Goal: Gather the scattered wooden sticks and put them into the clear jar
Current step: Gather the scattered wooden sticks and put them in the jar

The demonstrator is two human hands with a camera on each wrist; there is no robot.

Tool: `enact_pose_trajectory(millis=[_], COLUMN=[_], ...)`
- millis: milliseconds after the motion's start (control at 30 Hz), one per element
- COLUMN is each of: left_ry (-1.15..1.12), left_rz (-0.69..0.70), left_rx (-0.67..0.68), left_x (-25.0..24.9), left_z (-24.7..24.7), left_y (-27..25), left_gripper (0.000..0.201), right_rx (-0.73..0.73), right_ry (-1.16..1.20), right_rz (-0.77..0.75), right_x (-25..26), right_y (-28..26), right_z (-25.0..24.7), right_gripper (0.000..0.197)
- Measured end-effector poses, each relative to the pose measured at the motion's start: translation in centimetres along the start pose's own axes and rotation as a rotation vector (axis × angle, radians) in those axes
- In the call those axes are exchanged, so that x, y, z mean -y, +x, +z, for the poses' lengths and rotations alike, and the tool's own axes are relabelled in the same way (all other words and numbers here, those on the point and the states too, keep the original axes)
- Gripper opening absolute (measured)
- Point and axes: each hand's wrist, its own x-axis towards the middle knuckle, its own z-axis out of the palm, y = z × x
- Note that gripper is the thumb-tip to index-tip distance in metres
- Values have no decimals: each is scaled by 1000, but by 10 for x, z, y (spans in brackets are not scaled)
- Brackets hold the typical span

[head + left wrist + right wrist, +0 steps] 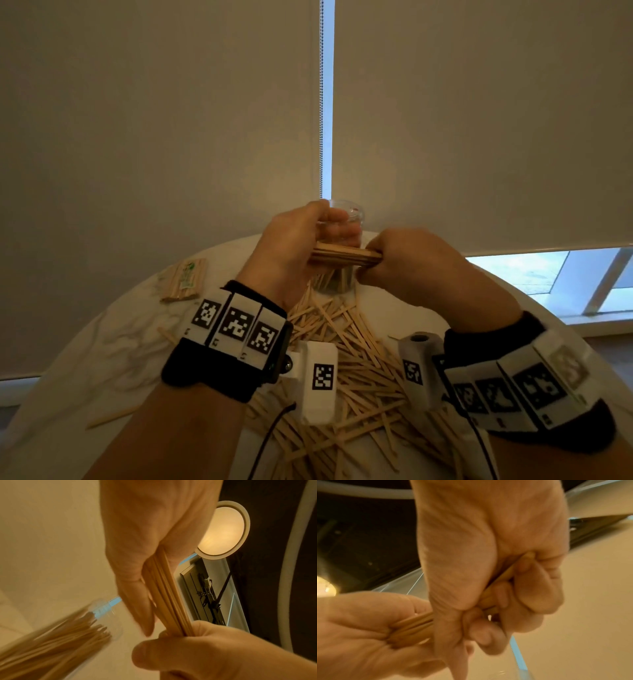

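I hold 1 bundle of sticks (344, 256) level just in front of the jar (346, 222), left hand (294, 246) and right hand (411, 263) each clenched on an end, squaring it to fit the mouth. More sticks (356, 363) litter the counter (113, 342) before the jar.

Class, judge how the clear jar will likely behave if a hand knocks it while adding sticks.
The clear jar looks tall and narrow, so it may tip. It seems thin plastic, probably light. Sticks already standing inside might steady it slightly.
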Motion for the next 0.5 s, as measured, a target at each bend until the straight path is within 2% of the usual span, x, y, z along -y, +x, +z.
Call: enact_pose_trajectory(millis=[67, 133, 200, 333, 433, 500], left_ry=[160, 325, 428, 414, 408, 407], left_rz=[-28, 5, 27, -19, 0, 34], left_rx=[32, 41, 53, 29, -2, -2], left_x=[0, 4, 7, 9, 12, 14], left_z=[-3, -9, -16, -29, -30, -26], left_y=[0, 2, 4, 10, 13, 13], left_gripper=[38, 38, 37, 34, 32, 37], right_rx=[-12, 58, 110, 48, -57, -120], right_ry=[-14, -5, 102, 217, 151, 40], right_rz=[10, 7, -8, -55, -117, -105], right_x=[-2, 2, 7, 9, 8, 6], right_y=[-1, -2, -4, -5, -2, -2], right_z=[-3, -4, -5, -7, -6, -5], right_gripper=[16, 23, 20, 33, 33, 38])
